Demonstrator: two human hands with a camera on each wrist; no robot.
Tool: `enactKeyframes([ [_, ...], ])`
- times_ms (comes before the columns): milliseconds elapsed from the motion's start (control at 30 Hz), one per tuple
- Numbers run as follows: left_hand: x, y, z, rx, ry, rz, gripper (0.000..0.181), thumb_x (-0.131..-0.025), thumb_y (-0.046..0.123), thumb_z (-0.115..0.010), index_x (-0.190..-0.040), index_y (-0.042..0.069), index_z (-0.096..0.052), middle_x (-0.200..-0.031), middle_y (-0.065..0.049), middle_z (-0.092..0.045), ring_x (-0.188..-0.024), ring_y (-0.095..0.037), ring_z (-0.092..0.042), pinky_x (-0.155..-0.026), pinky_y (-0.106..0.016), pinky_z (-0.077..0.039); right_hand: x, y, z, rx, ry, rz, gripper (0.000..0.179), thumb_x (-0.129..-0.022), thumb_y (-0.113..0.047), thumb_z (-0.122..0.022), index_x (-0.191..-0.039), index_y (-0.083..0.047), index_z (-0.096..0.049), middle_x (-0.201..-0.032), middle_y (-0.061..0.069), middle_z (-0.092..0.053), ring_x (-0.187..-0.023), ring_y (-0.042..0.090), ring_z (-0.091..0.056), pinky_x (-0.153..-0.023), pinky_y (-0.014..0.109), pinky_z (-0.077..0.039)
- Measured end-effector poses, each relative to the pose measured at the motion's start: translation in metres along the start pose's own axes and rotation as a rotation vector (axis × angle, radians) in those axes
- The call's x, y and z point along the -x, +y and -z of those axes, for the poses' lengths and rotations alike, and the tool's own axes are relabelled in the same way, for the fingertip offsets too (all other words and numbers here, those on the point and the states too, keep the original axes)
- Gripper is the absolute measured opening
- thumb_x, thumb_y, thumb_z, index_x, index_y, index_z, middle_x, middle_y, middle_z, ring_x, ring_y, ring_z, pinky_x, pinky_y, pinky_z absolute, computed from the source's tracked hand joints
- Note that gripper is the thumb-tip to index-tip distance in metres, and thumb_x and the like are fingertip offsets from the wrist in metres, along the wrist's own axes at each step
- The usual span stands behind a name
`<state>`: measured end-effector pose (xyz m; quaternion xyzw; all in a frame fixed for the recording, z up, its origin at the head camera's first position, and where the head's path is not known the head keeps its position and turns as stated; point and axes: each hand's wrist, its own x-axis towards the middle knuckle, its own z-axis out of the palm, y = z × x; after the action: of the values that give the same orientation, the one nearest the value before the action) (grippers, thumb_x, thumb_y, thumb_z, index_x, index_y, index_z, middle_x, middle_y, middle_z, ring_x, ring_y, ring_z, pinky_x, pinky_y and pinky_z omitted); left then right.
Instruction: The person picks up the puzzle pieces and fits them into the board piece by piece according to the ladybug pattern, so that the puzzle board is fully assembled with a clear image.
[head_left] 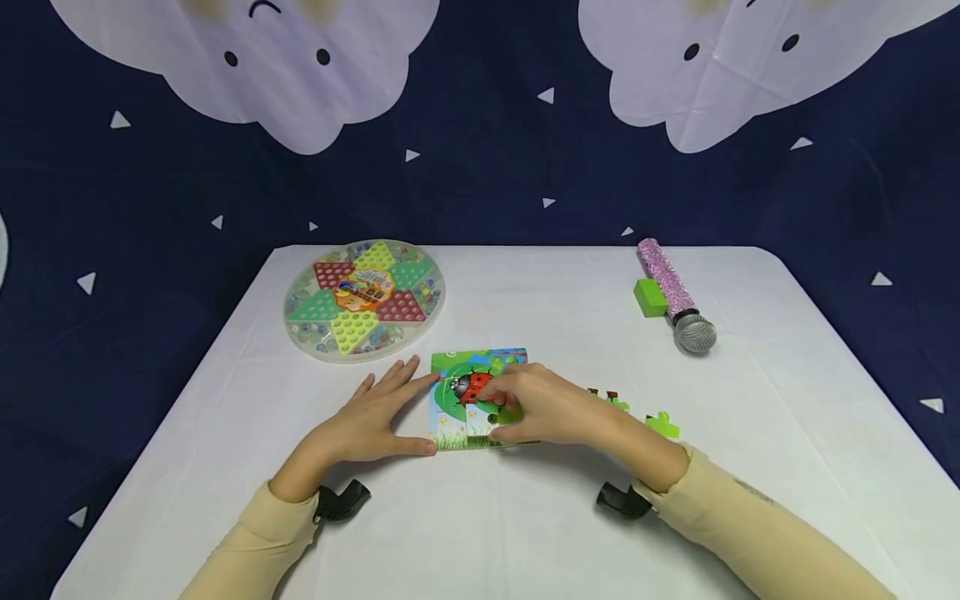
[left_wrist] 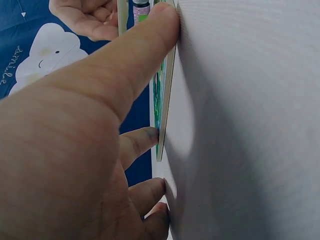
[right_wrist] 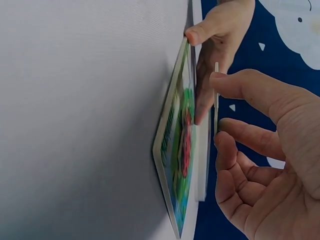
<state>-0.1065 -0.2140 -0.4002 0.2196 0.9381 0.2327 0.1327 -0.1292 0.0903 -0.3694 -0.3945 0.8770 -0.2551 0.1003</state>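
The puzzle (head_left: 442,362) lies on the worktop (head_left: 480,525), the left hand (head_left: 366,423) spread wide with thumb and forefinger touching its left side, the right hand (head_left: 546,408) pinching a thin piece (right_wrist: 216,102) just above it.

Spreads out as a white surface (head_left: 487,533), bearing a round, star-patterned game board (head_left: 363,292) at far left. Holds a ladybug puzzle board (head_left: 456,396) near the middle, loose green pieces (head_left: 663,425) to its right, and, at far right, a glittery pink microphone (head_left: 667,282) just beside a green block (head_left: 649,299).
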Motion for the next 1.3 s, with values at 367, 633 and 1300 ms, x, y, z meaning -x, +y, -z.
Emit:
enactKeyframes([
  [367,0.000,0.000,0.000,-0.001,-0.004,-0.006,0.102,-0.086,0.058,-0.086,-0.169,0.024,-0.037,-0.181,-0.018,-0.015,-0.167,-0.045,-0.013,-0.129,-0.077,-0.009,-0.018,-0.006,-0.011,-0.030,-0.010,0.079,0.034,-0.087,-0.022,-0.090,-0.115,-0.010,-0.077,-0.095,-0.001,-0.070,-0.087,0.010,-0.062,-0.081,0.023,-0.054],
  [633,0.000,0.000,0.000,-0.003,-0.006,0.001,0.101,-0.086,0.057,-0.086,-0.169,0.024,-0.037,-0.181,-0.018,-0.014,-0.168,-0.045,-0.013,-0.129,-0.076,-0.008,-0.029,-0.011,-0.019,-0.029,-0.024,0.067,0.035,-0.087,-0.024,-0.091,-0.116,-0.008,-0.078,-0.097,0.000,-0.070,-0.089,0.010,-0.061,-0.082,0.022,-0.054],
  [1300,-0.001,0.001,-0.001,-0.003,0.000,-0.011,0.102,-0.086,0.061,-0.084,-0.169,0.023,-0.038,-0.180,-0.019,-0.016,-0.167,-0.046,-0.014,-0.128,-0.078,-0.010,-0.040,-0.009,-0.026,-0.018,-0.066,0.028,0.033,-0.089,-0.025,-0.090,-0.116,-0.011,-0.079,-0.099,-0.002,-0.071,-0.090,0.007,-0.061,-0.082,0.021,-0.054],
])
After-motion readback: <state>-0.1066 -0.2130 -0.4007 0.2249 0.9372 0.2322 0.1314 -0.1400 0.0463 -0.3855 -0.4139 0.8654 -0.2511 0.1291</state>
